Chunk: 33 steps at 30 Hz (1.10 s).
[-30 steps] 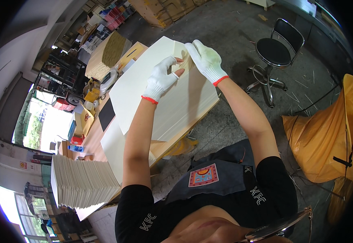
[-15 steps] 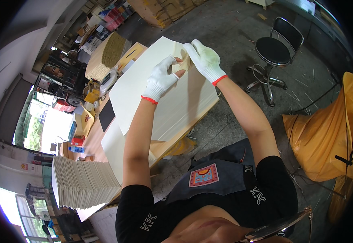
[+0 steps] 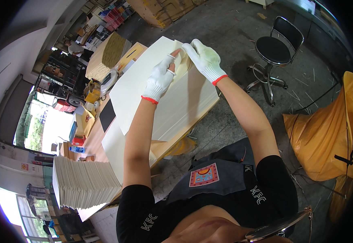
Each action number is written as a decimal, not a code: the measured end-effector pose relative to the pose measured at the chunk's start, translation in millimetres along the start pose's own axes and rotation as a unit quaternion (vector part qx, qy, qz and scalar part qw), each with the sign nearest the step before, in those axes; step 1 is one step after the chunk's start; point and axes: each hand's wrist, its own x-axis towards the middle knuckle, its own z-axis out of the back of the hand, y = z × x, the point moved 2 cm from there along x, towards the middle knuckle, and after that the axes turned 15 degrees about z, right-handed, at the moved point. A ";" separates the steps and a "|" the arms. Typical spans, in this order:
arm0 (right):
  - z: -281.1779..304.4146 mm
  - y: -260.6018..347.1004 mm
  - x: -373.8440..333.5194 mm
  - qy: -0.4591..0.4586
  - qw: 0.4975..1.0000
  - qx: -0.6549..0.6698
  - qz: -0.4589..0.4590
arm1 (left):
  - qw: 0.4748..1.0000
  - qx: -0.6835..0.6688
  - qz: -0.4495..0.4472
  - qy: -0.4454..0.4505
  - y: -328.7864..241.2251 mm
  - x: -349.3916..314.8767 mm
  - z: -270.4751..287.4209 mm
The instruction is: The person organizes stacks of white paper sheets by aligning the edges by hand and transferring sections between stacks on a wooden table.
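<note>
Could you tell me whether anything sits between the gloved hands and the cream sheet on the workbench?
Nothing visible does: the left hand and right hand already pinch the curled corner of the top cream paper sheet.

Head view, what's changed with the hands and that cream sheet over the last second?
Hardly anything. The left hand and right hand remain together at the far edge of the cream sheet, pinching a small curled piece between the gloved fingertips; the grip looks the same throughout, nothing let go. The sheet, the stack of sheets at the left and the black chair stayed put.
</note>
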 end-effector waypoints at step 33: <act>2.3 2.6 -0.6 -0.006 1.000 0.024 -0.009 | 0.998 0.057 0.013 0.022 1.5 3.1 0.1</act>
